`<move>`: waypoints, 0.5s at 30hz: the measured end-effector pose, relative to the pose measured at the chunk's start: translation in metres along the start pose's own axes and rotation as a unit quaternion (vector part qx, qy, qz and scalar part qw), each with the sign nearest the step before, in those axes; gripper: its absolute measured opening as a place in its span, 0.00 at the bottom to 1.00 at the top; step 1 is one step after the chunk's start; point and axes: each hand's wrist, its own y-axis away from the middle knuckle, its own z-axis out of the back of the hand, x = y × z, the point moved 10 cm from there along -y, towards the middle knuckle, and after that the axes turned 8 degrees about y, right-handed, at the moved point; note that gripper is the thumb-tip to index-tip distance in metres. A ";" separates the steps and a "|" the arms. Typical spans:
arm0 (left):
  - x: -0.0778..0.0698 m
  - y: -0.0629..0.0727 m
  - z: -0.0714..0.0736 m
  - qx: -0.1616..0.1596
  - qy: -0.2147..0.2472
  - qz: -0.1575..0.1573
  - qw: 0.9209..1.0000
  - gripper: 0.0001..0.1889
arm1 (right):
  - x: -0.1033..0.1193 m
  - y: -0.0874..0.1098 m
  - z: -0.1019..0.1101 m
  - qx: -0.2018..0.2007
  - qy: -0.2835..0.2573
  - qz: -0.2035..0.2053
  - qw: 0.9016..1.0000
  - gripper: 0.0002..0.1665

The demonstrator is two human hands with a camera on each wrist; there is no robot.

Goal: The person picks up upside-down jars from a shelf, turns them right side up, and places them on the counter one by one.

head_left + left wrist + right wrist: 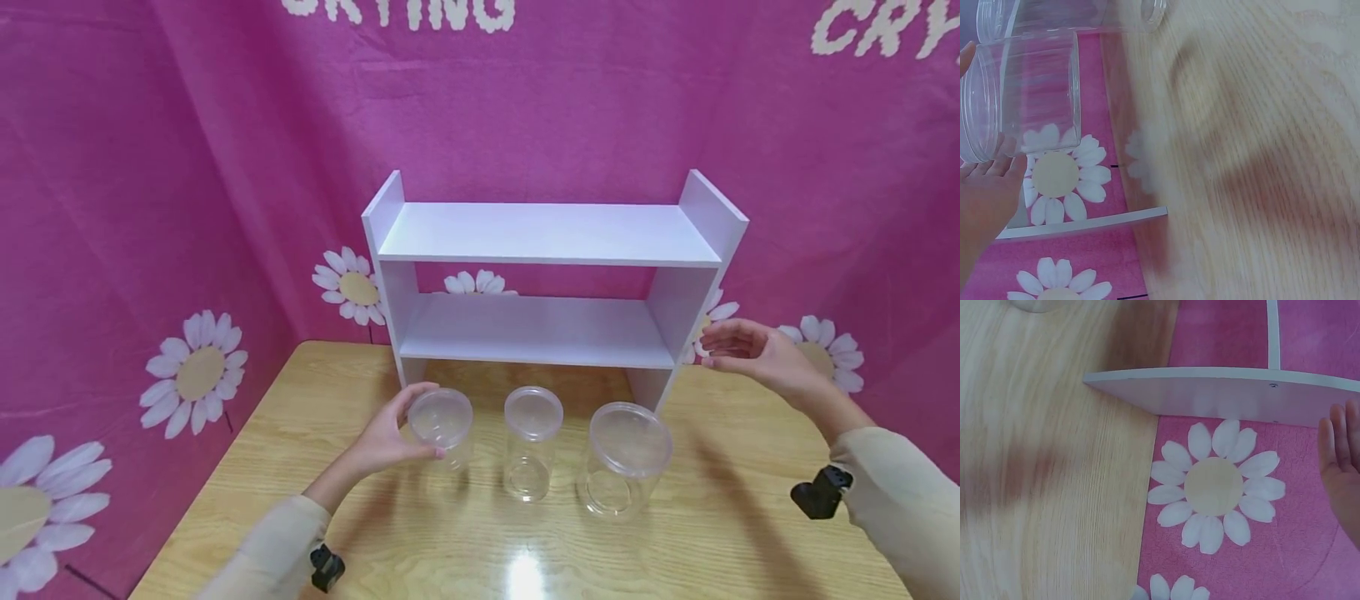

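Observation:
My left hand (390, 432) grips a clear lidded jar (441, 419) near its lid, thumb on the near side and fingers behind. In the left wrist view that jar (1041, 94) hangs above the tabletop, its base apart from the wood. To its right stand a narrower clear jar (532, 442) and a wider clear jar (628, 446), both upright on the table. My right hand (761, 358) is raised beside the shelf's right side, fingers loosely bent and holding nothing. In the right wrist view only part of this hand (1344, 469) shows, at the right edge.
A white two-tier shelf (547, 233) stands at the back of the wooden table (555, 558), behind the jars. Its right side panel (1210, 394) rises close to my right hand. A pink cloth (547, 117) with daisies hangs behind and at the left.

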 end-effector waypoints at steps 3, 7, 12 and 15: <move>0.002 -0.001 -0.002 0.004 -0.002 -0.001 1.000 0.44 | -0.001 -0.005 0.001 -0.007 -0.012 0.009 1.000 0.18; 0.007 -0.003 -0.005 0.009 0.004 0.002 1.000 0.44 | -0.003 -0.014 0.005 -0.018 -0.049 0.020 0.998 0.19; 0.014 -0.003 -0.009 0.012 0.016 0.010 1.000 0.44 | -0.005 -0.023 0.009 -0.035 -0.108 0.020 0.993 0.21; 0.017 -0.002 -0.011 0.011 0.017 0.016 1.000 0.44 | -0.008 -0.026 0.010 -0.043 -0.136 0.016 0.990 0.22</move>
